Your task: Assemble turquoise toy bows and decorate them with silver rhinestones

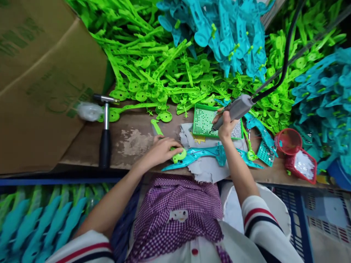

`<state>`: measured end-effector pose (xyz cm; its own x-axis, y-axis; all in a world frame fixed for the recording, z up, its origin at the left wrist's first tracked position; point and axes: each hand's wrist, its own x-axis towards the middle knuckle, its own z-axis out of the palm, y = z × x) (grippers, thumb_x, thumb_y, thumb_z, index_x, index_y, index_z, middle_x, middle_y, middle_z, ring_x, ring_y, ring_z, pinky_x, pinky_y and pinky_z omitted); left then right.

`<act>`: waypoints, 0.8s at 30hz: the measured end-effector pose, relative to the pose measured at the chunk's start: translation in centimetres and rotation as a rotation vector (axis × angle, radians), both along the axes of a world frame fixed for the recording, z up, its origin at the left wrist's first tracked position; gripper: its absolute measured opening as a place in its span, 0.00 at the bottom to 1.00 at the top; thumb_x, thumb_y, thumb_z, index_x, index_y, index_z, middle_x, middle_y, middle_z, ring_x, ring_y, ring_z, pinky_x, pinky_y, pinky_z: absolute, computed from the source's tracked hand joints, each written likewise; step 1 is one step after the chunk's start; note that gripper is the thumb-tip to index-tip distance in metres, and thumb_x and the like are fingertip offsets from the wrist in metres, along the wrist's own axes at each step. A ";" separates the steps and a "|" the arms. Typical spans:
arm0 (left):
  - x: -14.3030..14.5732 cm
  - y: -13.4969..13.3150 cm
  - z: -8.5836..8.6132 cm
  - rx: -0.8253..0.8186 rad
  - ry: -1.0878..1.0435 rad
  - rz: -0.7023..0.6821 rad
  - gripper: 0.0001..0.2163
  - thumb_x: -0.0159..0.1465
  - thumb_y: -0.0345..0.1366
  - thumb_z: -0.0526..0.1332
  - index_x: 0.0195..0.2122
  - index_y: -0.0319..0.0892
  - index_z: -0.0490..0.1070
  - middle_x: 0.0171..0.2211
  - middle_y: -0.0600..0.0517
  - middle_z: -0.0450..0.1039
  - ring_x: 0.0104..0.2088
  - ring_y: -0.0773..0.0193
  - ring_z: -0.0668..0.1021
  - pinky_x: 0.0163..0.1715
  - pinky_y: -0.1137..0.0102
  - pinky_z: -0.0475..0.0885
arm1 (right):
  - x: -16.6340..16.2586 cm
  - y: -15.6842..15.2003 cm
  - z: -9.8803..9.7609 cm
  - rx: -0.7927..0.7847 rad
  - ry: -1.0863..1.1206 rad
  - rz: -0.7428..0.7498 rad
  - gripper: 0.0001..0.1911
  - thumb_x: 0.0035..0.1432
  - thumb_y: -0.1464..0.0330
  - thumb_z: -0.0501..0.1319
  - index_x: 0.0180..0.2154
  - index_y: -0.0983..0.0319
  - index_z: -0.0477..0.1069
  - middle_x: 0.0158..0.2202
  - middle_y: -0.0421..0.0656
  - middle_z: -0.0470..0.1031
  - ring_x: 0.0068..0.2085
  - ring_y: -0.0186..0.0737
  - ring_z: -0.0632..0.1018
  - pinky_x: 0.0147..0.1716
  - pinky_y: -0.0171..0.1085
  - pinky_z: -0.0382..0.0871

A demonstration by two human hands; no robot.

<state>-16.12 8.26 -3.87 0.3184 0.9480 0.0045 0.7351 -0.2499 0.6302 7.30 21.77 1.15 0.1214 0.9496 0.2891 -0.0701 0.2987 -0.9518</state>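
Observation:
My left hand (161, 149) presses down on a green disc-shaped plastic part (179, 155) at the end of a long teal plastic piece (203, 155) that lies on a grey cloth (205, 166). My right hand (226, 126) is closed round a grey powered screwdriver (236, 108) with a black cable. Its tip touches a green tray of small screws (204, 122).
Heaps of green plastic parts (153, 62) and teal parts (227, 33) fill the back of the bench. A hammer (105, 135) lies to the left by a cardboard box (41, 84). Red containers (297, 155) stand at the right. Teal parts (41, 223) sit stacked at the lower left.

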 end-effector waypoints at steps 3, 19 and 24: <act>-1.2 -0.1 0.2 -0.008 0.002 0.026 0.14 0.68 0.51 0.58 0.43 0.53 0.82 0.39 0.51 0.82 0.43 0.56 0.79 0.56 0.57 0.61 | 0.2 0.1 0.0 -0.035 0.008 0.001 0.27 0.51 0.42 0.60 0.32 0.59 0.71 0.16 0.34 0.66 0.17 0.33 0.71 0.20 0.35 0.66; 0.1 -3.8 3.5 0.258 0.045 0.103 0.13 0.72 0.42 0.56 0.52 0.51 0.77 0.54 0.48 0.76 0.53 0.53 0.77 0.60 0.53 0.61 | 0.9 -0.6 2.1 -0.005 0.047 -0.063 0.29 0.50 0.39 0.58 0.34 0.58 0.70 0.16 0.32 0.64 0.16 0.33 0.71 0.18 0.34 0.64; -0.3 -4.2 2.1 0.294 0.003 0.151 0.14 0.70 0.43 0.60 0.55 0.53 0.75 0.57 0.49 0.75 0.56 0.52 0.76 0.63 0.50 0.55 | -0.3 -4.2 4.4 0.015 0.171 0.032 0.32 0.47 0.35 0.58 0.33 0.57 0.69 0.14 0.32 0.62 0.15 0.33 0.69 0.15 0.34 0.62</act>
<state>-16.47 4.08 -1.75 0.1749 0.9426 0.2845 0.7793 -0.3091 0.5451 7.03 17.61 5.57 0.1398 0.9495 0.2808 -0.2403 0.3076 -0.9207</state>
